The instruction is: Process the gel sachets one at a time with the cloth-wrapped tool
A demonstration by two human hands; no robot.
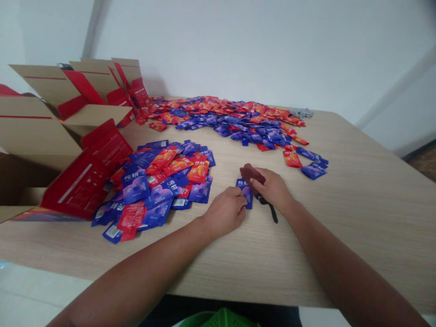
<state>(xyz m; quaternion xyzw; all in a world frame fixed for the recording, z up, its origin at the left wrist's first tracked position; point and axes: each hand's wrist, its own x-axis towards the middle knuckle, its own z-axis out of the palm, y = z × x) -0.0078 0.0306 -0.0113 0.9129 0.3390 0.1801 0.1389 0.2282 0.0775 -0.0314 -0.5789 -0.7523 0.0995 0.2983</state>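
Our left hand [226,211] and right hand [272,188] meet at the middle of the worktop [340,218], both pinching one blue sachet [245,190] lying between them, long axis pointing away from us. A black strap [271,212] trails from under the right hand, and the near pile of sachets [160,181] sits toward the left edge.

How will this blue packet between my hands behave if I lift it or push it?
The blue packet lies flat and thin on the table, so it is probably light and bendy. Its film looks glossy, so it may slide easily under the left hand.
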